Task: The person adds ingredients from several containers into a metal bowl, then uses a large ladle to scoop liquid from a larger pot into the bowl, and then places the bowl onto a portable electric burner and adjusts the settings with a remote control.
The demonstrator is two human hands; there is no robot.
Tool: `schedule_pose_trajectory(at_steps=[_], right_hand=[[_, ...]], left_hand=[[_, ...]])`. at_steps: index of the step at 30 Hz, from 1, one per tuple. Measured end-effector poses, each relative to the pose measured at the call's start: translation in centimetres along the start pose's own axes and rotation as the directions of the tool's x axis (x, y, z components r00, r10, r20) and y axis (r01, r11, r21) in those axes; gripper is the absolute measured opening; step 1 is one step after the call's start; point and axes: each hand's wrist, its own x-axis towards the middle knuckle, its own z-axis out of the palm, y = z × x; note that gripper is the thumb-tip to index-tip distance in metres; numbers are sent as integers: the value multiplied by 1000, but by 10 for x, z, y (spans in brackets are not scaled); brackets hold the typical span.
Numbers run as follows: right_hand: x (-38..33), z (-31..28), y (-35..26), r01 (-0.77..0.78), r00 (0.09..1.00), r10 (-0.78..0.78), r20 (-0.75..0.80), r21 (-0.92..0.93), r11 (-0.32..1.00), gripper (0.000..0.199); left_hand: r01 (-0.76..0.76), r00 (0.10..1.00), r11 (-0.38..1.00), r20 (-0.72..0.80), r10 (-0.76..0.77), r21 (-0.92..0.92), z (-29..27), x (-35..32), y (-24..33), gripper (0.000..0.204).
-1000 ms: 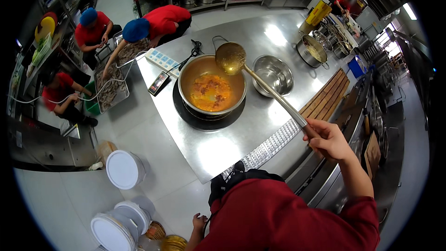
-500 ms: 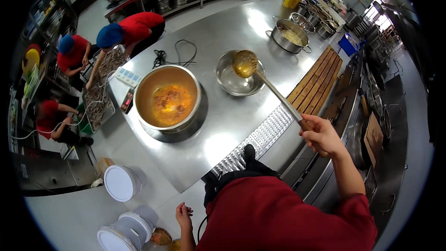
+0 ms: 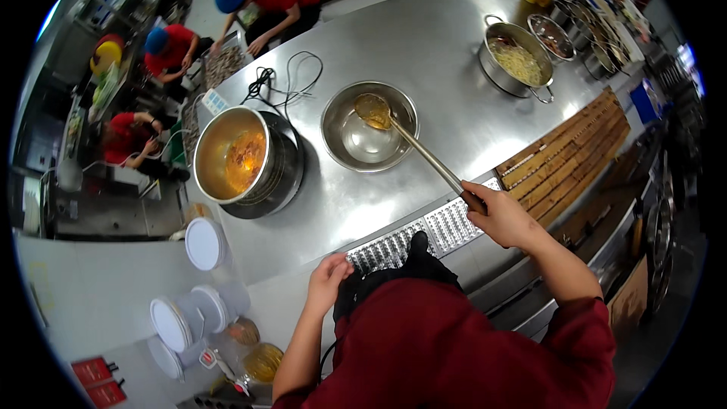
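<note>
Looking down on a steel kitchen counter (image 3: pixel 424 45) filling the centre and upper part of the frame.

Right hand (image 3: pixel 506 216), centre-right: fingers wrapped tight, pressed together around the end of a long ladle handle, gripping it. Ladle (image 3: pixel 413 145) slanting up-left from the hand; its cup (image 3: pixel 372 110), holding yellowish liquid, hanging over the upper rim of a shiny empty steel bowl (image 3: pixel 369 136) at centre frame. Cannot tell if cup is touching the bowl.

Left hand (image 3: pixel 329 282), lower centre: resting at the near counter edge just beside a perforated metal strip (image 3: pixel 424 231), fingers loosely curled, slightly apart, holding nothing.

Left of the bowl, just beside it: large round pot (image 3: pixel 235 155) w/ orange-red broth, sitting on a dark round burner (image 3: pixel 286 174). Black cables (image 3: pixel 276 79) lying behind it, upper centre-left.

Upper right: two-handled pot (image 3: pixel 519 60) w/ pale noodles, well apart from the bowl; more pans behind it. Slatted wooden board (image 3: pixel 572 155) lying along the right side of counter.

Lower left, on the floor: white lidded tubs (image 3: pixel 206 244) & jars.

Upper left: three people in red tops, two w/ blue caps, working low at trays, well apart from the counter's near side.

Bottom of frame: wearer's own red shirt & black apron.
</note>
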Motion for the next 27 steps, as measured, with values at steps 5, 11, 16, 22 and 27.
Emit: schedule_pose_trajectory(at_steps=[5,11,16,22,27], right_hand=[[26,-16,43,56,995,-75,72,232,971,56],[43,-45,53,-224,950,-12,313,708,670,59],[40,-60,53,-304,933,-23,360,820,485,60],[28,-71,39,-342,921,-6,389,818,463,62],[17,-68,29,-322,931,-18,365,843,431,58]], left_hand=[[46,999,996,8,-45,-73,63,35,10,27],[84,978,900,-137,-156,-428,105,122,6,45],[-29,948,754,-258,-188,-656,131,189,16,39],[-144,921,700,-353,-164,-700,127,218,13,21],[-181,895,673,-404,-190,-718,117,213,13,17]])
